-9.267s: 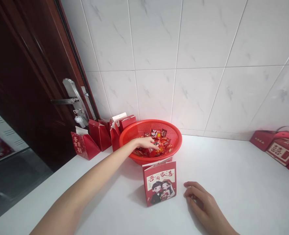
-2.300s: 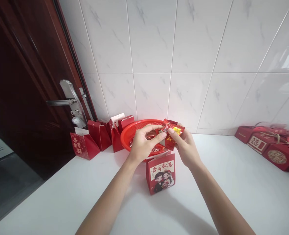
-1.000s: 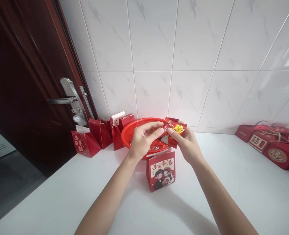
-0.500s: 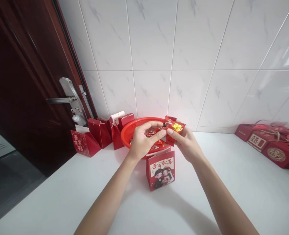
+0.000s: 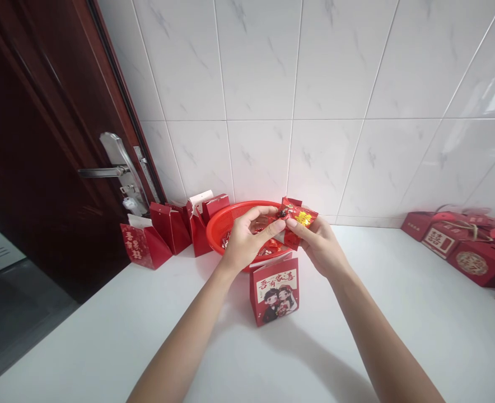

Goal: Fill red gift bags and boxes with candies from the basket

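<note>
Both hands are raised above the near right side of a red plastic basket (image 5: 214, 224), which holds several small wrapped candies (image 5: 266, 251). My right hand (image 5: 321, 243) is closed on red candy packets (image 5: 304, 216), the upper one marked with a gold character. My left hand (image 5: 245, 238) pinches the left end of the same packets, thumb tip close to the right thumb. A small dark item shows at the left fingertips, too small to name. Below the hands a red gift box (image 5: 276, 294) with a cartoon couple stands upright, its top flaps open.
To the left of the basket, several red gift boxes (image 5: 144, 246) stand along the wall. More red boxes (image 5: 474, 260) with ribbons are grouped at the right. Everything rests on a white table (image 5: 180, 313). A dark door (image 5: 50, 112) with a metal handle is on the left.
Almost nothing differs. The packets have tilted very slightly in my fingers, and the whole view has shifted a touch.
</note>
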The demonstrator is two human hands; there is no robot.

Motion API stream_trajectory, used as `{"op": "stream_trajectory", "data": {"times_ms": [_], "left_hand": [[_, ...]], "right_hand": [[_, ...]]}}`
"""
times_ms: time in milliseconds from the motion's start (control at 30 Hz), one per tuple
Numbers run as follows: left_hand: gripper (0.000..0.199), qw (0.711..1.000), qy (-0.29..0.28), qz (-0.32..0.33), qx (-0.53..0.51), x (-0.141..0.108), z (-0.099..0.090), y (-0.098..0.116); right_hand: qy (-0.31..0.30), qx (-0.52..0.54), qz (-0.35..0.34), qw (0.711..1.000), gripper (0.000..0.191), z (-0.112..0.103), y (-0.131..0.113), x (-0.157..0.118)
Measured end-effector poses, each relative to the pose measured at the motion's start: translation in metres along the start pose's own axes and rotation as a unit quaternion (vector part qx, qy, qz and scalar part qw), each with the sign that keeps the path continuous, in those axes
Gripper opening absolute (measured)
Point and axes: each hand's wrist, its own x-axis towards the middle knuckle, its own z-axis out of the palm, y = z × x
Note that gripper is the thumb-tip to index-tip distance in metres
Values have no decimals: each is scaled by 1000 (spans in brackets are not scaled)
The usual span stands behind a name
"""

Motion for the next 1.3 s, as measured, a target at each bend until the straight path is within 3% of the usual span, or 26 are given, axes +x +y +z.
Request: {"op": "stream_trajectory", "data": {"times_ms": [333,400,467,533,633,733,833,933,1133,1300], "left_hand": [[36,1000,3,-12,17,1,-4,3],[35,999,-19,-11,49,1,-11,6],[32,990,-80,-19,115,0,-22,13],[29,963,-171,-36,205,-2,-37,24],[30,890,-318,-82,317,-8,-54,40],[35,832,-391,-125,373,-12,-58,48],[34,822,-401,-121,385,-11,-50,43],[33,847,-374,-103,363,-9,-42,32],[27,879,-305,-65,361,-7,-31,19],[19,891,-288,-54,346,-8,-22,17]], "right_hand": [[54,-18,2,998,37,-2,-1,0],[77,-48,-17,996,36,-6,-2,1],[108,-91,-46,989,36,-11,-3,2],[139,-127,-70,980,38,-16,-7,3],[162,-155,-84,971,38,-24,-14,4],[166,-167,-86,968,37,-28,-19,3],[157,-172,-84,969,37,-29,-20,3],[127,-177,-79,973,36,-29,-22,2],[14,-209,-30,977,38,-32,-34,-6],[-70,-222,0,973,33,-35,-40,-10]]}}
